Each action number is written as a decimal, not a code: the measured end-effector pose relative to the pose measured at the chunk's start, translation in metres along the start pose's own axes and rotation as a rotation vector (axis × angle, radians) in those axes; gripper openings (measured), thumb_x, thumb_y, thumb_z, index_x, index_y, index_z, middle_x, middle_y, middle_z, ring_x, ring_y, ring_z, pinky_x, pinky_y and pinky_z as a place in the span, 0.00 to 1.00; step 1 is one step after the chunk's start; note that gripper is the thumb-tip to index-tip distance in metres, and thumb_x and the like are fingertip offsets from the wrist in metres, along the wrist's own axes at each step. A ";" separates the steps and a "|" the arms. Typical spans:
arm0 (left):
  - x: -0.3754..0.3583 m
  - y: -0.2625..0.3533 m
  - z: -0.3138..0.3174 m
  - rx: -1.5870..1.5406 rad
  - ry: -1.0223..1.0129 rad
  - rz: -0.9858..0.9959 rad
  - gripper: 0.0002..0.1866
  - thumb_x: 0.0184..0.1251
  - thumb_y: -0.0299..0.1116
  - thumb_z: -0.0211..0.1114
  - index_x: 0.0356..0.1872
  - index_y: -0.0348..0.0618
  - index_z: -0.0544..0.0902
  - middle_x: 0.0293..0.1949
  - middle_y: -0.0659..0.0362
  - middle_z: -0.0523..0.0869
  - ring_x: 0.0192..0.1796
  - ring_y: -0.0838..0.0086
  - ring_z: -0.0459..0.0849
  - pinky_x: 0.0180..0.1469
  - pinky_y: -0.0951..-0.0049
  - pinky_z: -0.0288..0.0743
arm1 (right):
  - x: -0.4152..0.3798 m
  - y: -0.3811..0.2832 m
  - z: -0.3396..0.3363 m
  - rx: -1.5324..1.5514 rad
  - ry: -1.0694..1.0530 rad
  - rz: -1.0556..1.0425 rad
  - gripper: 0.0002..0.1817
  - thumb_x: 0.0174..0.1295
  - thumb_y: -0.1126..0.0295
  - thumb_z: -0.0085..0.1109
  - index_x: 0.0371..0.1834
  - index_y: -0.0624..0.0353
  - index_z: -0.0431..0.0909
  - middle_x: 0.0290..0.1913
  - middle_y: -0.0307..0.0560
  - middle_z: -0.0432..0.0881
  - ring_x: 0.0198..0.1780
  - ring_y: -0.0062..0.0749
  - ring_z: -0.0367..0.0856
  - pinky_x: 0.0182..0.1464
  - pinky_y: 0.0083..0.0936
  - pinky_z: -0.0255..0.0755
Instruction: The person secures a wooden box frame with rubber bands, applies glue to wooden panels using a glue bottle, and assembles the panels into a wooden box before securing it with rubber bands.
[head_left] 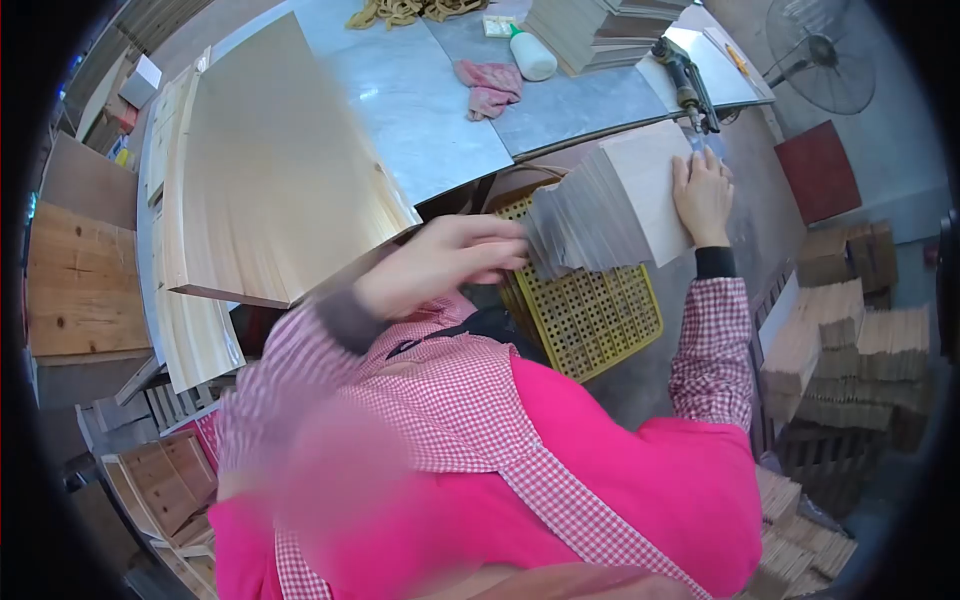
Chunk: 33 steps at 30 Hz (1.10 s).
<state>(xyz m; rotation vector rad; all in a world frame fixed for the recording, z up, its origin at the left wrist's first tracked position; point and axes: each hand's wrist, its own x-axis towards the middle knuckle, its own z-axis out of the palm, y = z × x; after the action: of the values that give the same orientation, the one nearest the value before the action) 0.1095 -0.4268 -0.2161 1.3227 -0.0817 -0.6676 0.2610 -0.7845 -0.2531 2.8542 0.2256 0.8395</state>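
My right hand (705, 195) lies with its fingers stretched over the right edge of a pale thin board (652, 165), the end one of a leaning stack. That stack of thin boards (590, 215) rests on a yellow perforated plastic crate (600, 318). My left hand (445, 258), slightly blurred, hangs in front of me with its fingers extended toward the left end of the stack. Nothing shows in its fingers. To the left of that hand, large pale wooden boards (260, 160) lie on the metal-topped table (420, 130).
On the table are a pink cloth (490, 88), a white bottle with a green cap (532, 55), another board stack (600, 32) and a power tool (686, 85). A fan (820, 52) stands at the back right. Bundled wood pieces (850, 350) are piled to my right.
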 end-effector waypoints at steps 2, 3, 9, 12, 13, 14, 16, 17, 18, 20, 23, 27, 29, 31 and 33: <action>0.044 -0.005 0.019 -0.073 -0.108 -0.145 0.25 0.73 0.36 0.58 0.65 0.34 0.68 0.57 0.53 0.79 0.56 0.70 0.81 0.54 0.73 0.77 | 0.002 -0.003 -0.004 0.101 -0.139 0.029 0.26 0.67 0.50 0.48 0.49 0.64 0.79 0.60 0.58 0.75 0.60 0.56 0.71 0.60 0.49 0.65; 0.060 -0.007 0.024 -0.108 -0.136 -0.203 0.24 0.73 0.36 0.58 0.65 0.34 0.69 0.57 0.53 0.79 0.57 0.70 0.80 0.54 0.73 0.78 | 0.002 -0.003 -0.006 0.076 -0.188 0.008 0.25 0.67 0.51 0.49 0.50 0.65 0.78 0.60 0.58 0.75 0.60 0.56 0.71 0.61 0.49 0.65; 0.066 -0.007 0.017 -0.223 -0.136 -0.207 0.21 0.73 0.34 0.57 0.62 0.35 0.71 0.56 0.53 0.80 0.57 0.68 0.81 0.55 0.70 0.78 | 0.127 -0.016 -0.050 0.151 0.363 -0.185 0.28 0.63 0.53 0.56 0.58 0.64 0.74 0.61 0.57 0.73 0.63 0.52 0.68 0.62 0.47 0.63; 0.062 -0.006 0.004 -0.317 -0.060 -0.187 0.20 0.73 0.34 0.57 0.62 0.36 0.72 0.55 0.53 0.80 0.57 0.67 0.82 0.54 0.69 0.79 | 0.235 -0.043 -0.093 0.228 0.645 -0.175 0.30 0.63 0.49 0.56 0.58 0.64 0.74 0.63 0.57 0.72 0.65 0.51 0.67 0.64 0.48 0.61; 0.060 -0.006 0.002 -0.340 -0.048 -0.170 0.20 0.73 0.34 0.57 0.61 0.36 0.72 0.55 0.53 0.80 0.56 0.67 0.82 0.53 0.69 0.79 | 0.264 -0.052 -0.096 0.135 0.641 -0.128 0.29 0.63 0.49 0.54 0.57 0.63 0.75 0.61 0.57 0.73 0.63 0.51 0.70 0.61 0.47 0.64; 0.056 -0.007 -0.001 -0.367 -0.032 -0.154 0.20 0.73 0.35 0.57 0.61 0.37 0.73 0.55 0.53 0.81 0.55 0.67 0.83 0.53 0.69 0.80 | 0.289 -0.060 -0.098 0.045 0.635 -0.082 0.28 0.64 0.49 0.52 0.56 0.62 0.76 0.59 0.57 0.75 0.61 0.51 0.73 0.59 0.47 0.67; 0.048 -0.010 -0.005 -0.420 0.019 -0.116 0.20 0.73 0.35 0.57 0.61 0.37 0.73 0.55 0.54 0.81 0.55 0.66 0.83 0.52 0.69 0.80 | 0.328 -0.069 -0.096 -0.063 0.183 0.034 0.22 0.65 0.53 0.50 0.47 0.60 0.81 0.49 0.55 0.82 0.52 0.51 0.81 0.51 0.47 0.74; 0.045 -0.011 -0.005 -0.381 -0.008 -0.108 0.19 0.73 0.36 0.57 0.60 0.38 0.73 0.54 0.54 0.81 0.54 0.66 0.83 0.51 0.68 0.81 | 0.343 -0.051 -0.064 -0.273 0.191 -0.111 0.16 0.62 0.59 0.50 0.39 0.59 0.83 0.43 0.55 0.84 0.46 0.51 0.83 0.47 0.47 0.75; 0.038 -0.010 -0.011 -0.353 0.008 -0.077 0.19 0.73 0.36 0.56 0.60 0.38 0.74 0.53 0.55 0.82 0.54 0.66 0.83 0.49 0.68 0.81 | 0.359 -0.045 -0.037 -0.456 0.243 -0.283 0.13 0.60 0.64 0.51 0.31 0.57 0.86 0.36 0.55 0.85 0.40 0.51 0.84 0.43 0.46 0.76; 0.034 -0.023 -0.022 -0.382 -0.067 0.058 0.20 0.71 0.40 0.58 0.58 0.40 0.76 0.51 0.57 0.83 0.51 0.68 0.84 0.48 0.68 0.81 | 0.380 0.001 -0.052 -0.702 0.097 -0.997 0.14 0.67 0.64 0.46 0.43 0.54 0.82 0.39 0.54 0.84 0.41 0.41 0.83 0.46 0.38 0.75; 0.042 -0.032 -0.028 -0.312 0.042 0.049 0.20 0.65 0.45 0.63 0.53 0.46 0.79 0.48 0.57 0.83 0.45 0.68 0.85 0.43 0.66 0.81 | 0.374 -0.014 -0.039 -0.123 0.278 -0.293 0.13 0.66 0.63 0.50 0.38 0.61 0.80 0.39 0.53 0.82 0.40 0.51 0.82 0.46 0.45 0.74; 0.039 -0.028 -0.029 -0.310 0.025 0.051 0.17 0.65 0.44 0.62 0.50 0.49 0.80 0.46 0.58 0.84 0.44 0.68 0.85 0.41 0.65 0.81 | 0.406 -0.003 -0.027 -0.137 0.290 -0.335 0.13 0.67 0.63 0.50 0.37 0.62 0.78 0.37 0.57 0.80 0.44 0.54 0.79 0.48 0.45 0.73; 0.039 -0.031 -0.031 -0.324 0.026 0.059 0.16 0.65 0.43 0.62 0.50 0.48 0.80 0.46 0.58 0.84 0.43 0.68 0.85 0.41 0.65 0.81 | 0.418 -0.001 -0.009 -0.080 0.383 -0.318 0.13 0.62 0.61 0.54 0.36 0.59 0.81 0.36 0.55 0.82 0.43 0.53 0.81 0.47 0.45 0.74; 0.038 -0.031 -0.036 -0.342 -0.026 0.054 0.15 0.65 0.42 0.61 0.49 0.48 0.81 0.46 0.59 0.84 0.43 0.69 0.85 0.40 0.65 0.81 | 0.427 -0.003 -0.001 -0.005 0.546 -0.242 0.13 0.51 0.56 0.62 0.32 0.52 0.88 0.34 0.52 0.86 0.40 0.52 0.85 0.47 0.43 0.77; 0.040 -0.030 -0.042 -0.346 -0.022 0.065 0.15 0.65 0.43 0.61 0.48 0.48 0.81 0.45 0.59 0.84 0.43 0.69 0.85 0.40 0.65 0.81 | 0.406 -0.019 -0.047 -0.080 0.535 -0.246 0.11 0.52 0.60 0.60 0.30 0.54 0.87 0.33 0.52 0.86 0.38 0.51 0.85 0.44 0.42 0.77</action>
<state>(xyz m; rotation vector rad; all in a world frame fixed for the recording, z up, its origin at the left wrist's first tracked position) 0.1472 -0.4128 -0.2675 0.9757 -0.0251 -0.6102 0.5711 -0.6851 -0.0058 2.4034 0.5739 1.4923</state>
